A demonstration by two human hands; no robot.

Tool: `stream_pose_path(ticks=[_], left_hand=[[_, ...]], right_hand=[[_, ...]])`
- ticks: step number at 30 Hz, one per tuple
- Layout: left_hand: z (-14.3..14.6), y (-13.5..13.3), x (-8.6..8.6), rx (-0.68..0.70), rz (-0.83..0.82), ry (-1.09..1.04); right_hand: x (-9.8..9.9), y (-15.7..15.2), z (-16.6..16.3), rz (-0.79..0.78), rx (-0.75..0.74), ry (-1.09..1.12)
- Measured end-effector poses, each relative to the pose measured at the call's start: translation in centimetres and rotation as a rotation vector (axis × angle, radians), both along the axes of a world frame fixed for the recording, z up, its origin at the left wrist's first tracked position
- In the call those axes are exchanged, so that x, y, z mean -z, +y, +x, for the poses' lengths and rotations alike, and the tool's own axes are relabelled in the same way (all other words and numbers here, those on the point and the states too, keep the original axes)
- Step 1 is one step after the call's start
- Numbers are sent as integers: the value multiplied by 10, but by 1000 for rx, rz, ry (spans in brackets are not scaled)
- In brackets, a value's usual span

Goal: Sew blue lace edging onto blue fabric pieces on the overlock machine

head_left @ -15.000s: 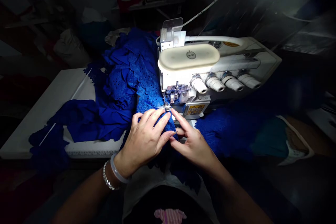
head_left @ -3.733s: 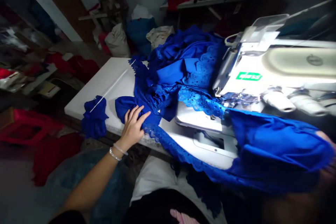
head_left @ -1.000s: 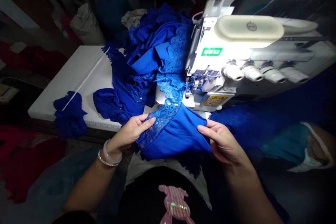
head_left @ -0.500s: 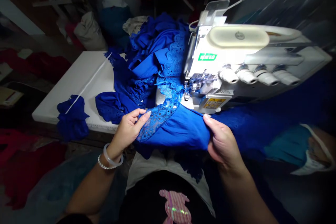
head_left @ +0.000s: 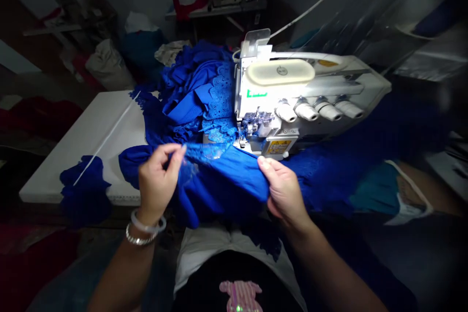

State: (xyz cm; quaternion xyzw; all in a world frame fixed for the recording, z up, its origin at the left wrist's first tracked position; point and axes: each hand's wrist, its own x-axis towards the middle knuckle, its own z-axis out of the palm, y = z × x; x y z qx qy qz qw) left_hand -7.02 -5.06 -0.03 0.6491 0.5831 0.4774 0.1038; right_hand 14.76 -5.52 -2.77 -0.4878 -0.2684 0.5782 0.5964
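Fingertips (head_left: 179, 152) of the left hand (head_left: 157, 178) closed in a pinch on the lace edging (head_left: 204, 152), and the right hand (head_left: 284, 190) gripping the royal blue cloth (head_left: 223, 185) at the far side. Cloth held taut between both hands, just in front of the overlock machine (head_left: 278, 102), with more blue fabric (head_left: 197, 92) heaped on the white table (head_left: 87, 146).

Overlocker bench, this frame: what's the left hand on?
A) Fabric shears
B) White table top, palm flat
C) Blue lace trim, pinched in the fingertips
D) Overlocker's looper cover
C: the left hand pinches the blue lace trim between its fingertips, raised off the white sewing table, while the right hand grips the blue fabric.
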Motion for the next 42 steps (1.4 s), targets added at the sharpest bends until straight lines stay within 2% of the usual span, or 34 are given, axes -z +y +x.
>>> stream_pose_path(ticks=[1, 2, 4, 6, 10, 17, 23, 28, 31, 34, 36, 37, 40, 42], left_hand=[[6, 5, -9, -11, 210, 131], [15, 8, -15, 72, 328, 240], [37, 6, -17, 403, 321, 393], [56, 0, -9, 476, 228, 471], [68, -4, 8, 387, 85, 562], [66, 5, 0, 320, -53, 613], [74, 7, -2, 318, -91, 653], [81, 14, 4, 264, -38, 775], [78, 18, 10, 269, 6, 830], [62, 24, 15, 385, 90, 808], [47, 29, 18, 505, 164, 690], [40, 31, 20, 515, 192, 585], [26, 31, 24, 422, 191, 361], [21, 25, 28, 334, 118, 291]], right_hand=[[2, 1, -8, 18, 16, 25], [5, 1, -16, 37, 35, 38], [8, 2, -27, 65, 75, 40], [10, 1, -31, 77, 82, 27], [16, -7, -22, 56, -45, 23], [29, -35, -4, -24, -314, 6], [29, -36, 0, -12, -357, -57], [29, -34, 2, 1, -343, -76], [43, -45, 9, 64, -504, -247], [60, -62, 23, 231, -609, -573], [66, -73, 38, 279, -530, -716], [66, -76, 49, 281, -454, -763], [62, -81, 88, 262, -109, -953], [59, -79, 117, 220, 168, -1087]])
